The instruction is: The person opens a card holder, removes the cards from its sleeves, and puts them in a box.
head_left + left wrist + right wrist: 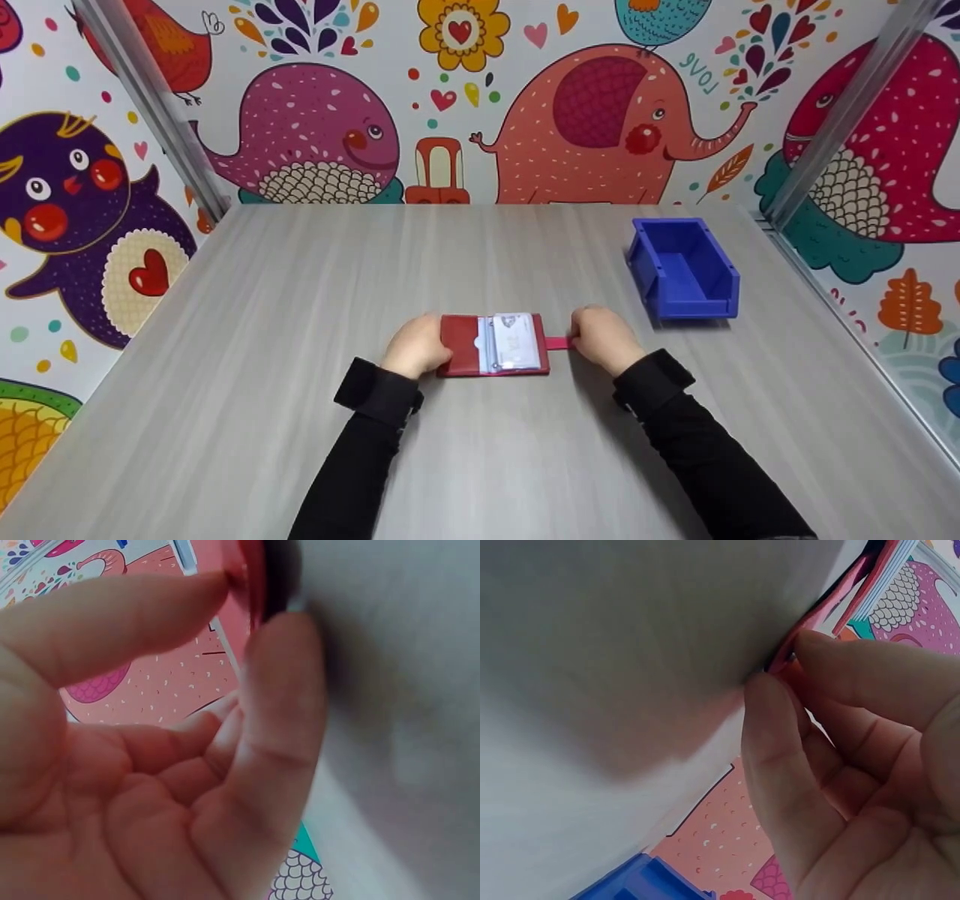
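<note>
A red card holder (459, 346) lies spread open on the table, its clear sleeves showing a white card (516, 342) on the right half. My left hand (417, 346) pinches the holder's left edge; in the left wrist view the thumb and forefinger (281, 690) meet on the red cover (244, 585). On the other side, a pink strap (559, 343) sticks out from the right edge. Its end is pinched between thumb and forefinger of my right hand (606, 339), as the right wrist view also shows with the strap (817, 615) close to the tabletop.
A blue plastic bin (694, 308) stands on the table (300, 270) beyond my right hand. Printed panels (450, 97) with cartoon animals rise behind and at both sides, with metal posts (847, 105) at the corners.
</note>
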Available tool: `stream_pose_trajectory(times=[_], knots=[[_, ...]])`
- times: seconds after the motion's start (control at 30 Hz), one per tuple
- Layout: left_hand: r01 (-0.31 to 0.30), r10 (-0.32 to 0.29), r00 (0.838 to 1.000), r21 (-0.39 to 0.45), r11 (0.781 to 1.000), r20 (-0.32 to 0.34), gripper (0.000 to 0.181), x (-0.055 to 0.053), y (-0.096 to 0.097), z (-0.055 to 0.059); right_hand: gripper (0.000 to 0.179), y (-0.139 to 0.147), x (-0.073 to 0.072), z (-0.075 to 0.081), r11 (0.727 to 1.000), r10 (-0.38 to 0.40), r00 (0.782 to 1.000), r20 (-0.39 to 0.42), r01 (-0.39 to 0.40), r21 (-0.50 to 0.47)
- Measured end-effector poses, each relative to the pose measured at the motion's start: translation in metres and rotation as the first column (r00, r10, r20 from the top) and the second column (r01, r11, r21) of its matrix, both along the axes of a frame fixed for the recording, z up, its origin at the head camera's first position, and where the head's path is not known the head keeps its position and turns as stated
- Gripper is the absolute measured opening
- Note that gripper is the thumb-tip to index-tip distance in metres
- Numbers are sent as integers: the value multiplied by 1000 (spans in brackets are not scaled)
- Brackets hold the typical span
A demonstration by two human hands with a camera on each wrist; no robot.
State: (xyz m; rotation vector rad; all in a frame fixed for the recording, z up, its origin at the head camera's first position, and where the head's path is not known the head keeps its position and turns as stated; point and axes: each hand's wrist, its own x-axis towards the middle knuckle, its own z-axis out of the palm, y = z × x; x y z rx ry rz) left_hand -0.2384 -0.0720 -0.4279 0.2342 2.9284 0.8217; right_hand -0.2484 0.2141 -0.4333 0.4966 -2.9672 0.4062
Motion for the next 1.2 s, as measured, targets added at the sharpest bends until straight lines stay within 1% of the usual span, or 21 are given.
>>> stream_pose_trajectory(times=[0.17, 0.4, 0.5, 0.67, 0.83, 0.97, 1.07, 1.2], knots=[[5, -5, 1000, -12, 1000, -22, 22, 0, 0, -1, 9, 0, 1, 1, 1000, 4, 1000, 2, -4, -5], [2, -3, 1000, -22, 1000, -22, 23, 1, 2, 1, 6, -2, 2, 4, 1000, 1, 1000, 16, 0, -13], [-1, 1, 1000, -12, 1000, -15, 25, 2, 3, 1, 6, -4, 2, 5, 1000, -12, 1000, -3, 12, -16], [-11, 11, 1000, 1, 1000, -5, 26, 2, 2, 1, 16, -11, 2, 9, 999, -14, 999, -38, 12, -42], [-9, 9, 1000, -6, 1000, -12, 25, 2, 2, 1, 17, -19, 1, 9, 994, 71, 995, -69, -76, -84], [-5, 5, 1000, 0, 1000, -16, 25, 2, 1, 1, 19, -24, 0, 6, 977, 165, 982, -87, -175, -124], [-2, 2, 1000, 3, 1000, -15, 24, 2, 1, 1, 24, -27, 0, 3, 963, 224, 970, -90, -235, -130], [-1, 1, 1000, -1, 1000, -11, 22, 2, 1, 1, 31, -30, 0, 1, 952, 273, 958, -87, -282, -116]])
